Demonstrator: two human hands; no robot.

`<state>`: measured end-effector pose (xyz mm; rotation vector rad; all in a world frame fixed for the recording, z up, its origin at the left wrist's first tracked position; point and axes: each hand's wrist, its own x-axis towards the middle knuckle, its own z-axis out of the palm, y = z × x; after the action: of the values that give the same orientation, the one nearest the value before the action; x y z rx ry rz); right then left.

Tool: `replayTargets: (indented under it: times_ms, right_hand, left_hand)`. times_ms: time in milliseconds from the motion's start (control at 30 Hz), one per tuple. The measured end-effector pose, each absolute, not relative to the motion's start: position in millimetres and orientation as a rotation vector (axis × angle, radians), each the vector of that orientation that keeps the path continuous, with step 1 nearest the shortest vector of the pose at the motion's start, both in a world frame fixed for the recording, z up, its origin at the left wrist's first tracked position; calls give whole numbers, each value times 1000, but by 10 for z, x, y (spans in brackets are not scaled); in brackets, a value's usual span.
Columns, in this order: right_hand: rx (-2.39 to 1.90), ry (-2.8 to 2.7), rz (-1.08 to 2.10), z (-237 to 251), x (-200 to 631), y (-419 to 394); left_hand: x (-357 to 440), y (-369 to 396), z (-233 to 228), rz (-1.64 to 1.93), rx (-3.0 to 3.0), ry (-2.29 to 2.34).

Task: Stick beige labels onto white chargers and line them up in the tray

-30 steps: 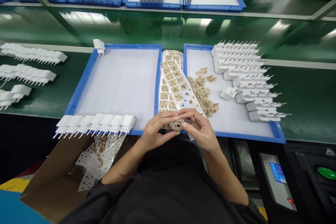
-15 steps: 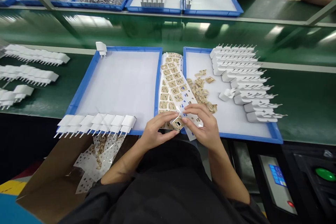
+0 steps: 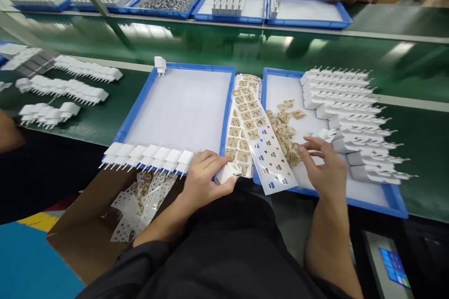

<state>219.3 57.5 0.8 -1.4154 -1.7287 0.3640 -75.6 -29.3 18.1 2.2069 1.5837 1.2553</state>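
My left hand (image 3: pixel 206 180) grips a white plug charger (image 3: pixel 226 174) between thumb and fingers, its slotted end face turned right and now pale. My right hand (image 3: pixel 328 166) is over the right tray, thumb and forefinger pinched at a tan backing piece (image 3: pixel 295 153) beside a heap of crumpled tan pieces (image 3: pixel 283 131). Between the trays, a partly used sticker sheet (image 3: pixel 257 135) lies slanted over other sheets (image 3: pixel 233 142) of tan stickers. A row of white chargers (image 3: pixel 150 155) rests along the near edge of the left tray (image 3: pixel 122 121), close to my left hand.
Rows of white chargers (image 3: pixel 351 121) fill the right side of the right tray (image 3: pixel 396 201). One charger (image 3: pixel 160 64) stands at the left tray's far corner. More chargers (image 3: pixel 63 86) lie at left. Below is a cardboard box (image 3: pixel 80 233) of waste sheets. Other people sit across the bench.
My right hand has left the charger and moved right to the tan heap. The charger's end face has turned from tan to pale. My left hand still holds it; the view has shifted left.
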Motion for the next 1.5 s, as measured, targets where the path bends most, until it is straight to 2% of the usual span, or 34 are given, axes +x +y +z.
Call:
replayTargets:
  times_ms: [67, 167, 333, 533, 800, 1000, 1133, 1300, 1500]
  right_hand:
    - [-1469, -1805, 237, -83, 2285, 678]
    - [-1442, -1806, 213, -172, 2302, 709]
    - [-1403, -1817, 194, -201, 2288, 649]
    - [-1387, -1806, 182, -200, 2317, 631]
    - [-1291, -1856, 62, -86, 2217, 554]
    - [-1105, -2101, 242, 38, 1829, 533]
    - [-1152, -2259, 285, 73, 1546, 802]
    - [-1222, -2384, 343, 44, 1422, 1076]
    - [-1379, -2209, 450, -53, 1489, 1037]
  left_hand:
    - [-900, -356, 223, 1122, 2361, 1816]
    - [-1093, -389, 232, 897, 2519, 2080]
    - [-1160, -358, 235, 497, 2532, 2280]
    - [-1119, -318, 171, 422, 2402, 2432]
    - [-1166, -322, 143, 367, 2307, 2347]
    - [-935, -234, 306, 488, 2412, 2000]
    - [-498, -12, 264, 505, 2443, 1847]
    - [-88, 233, 97, 311, 2349, 1896]
    - [3, 294, 56, 253, 2350, 1831]
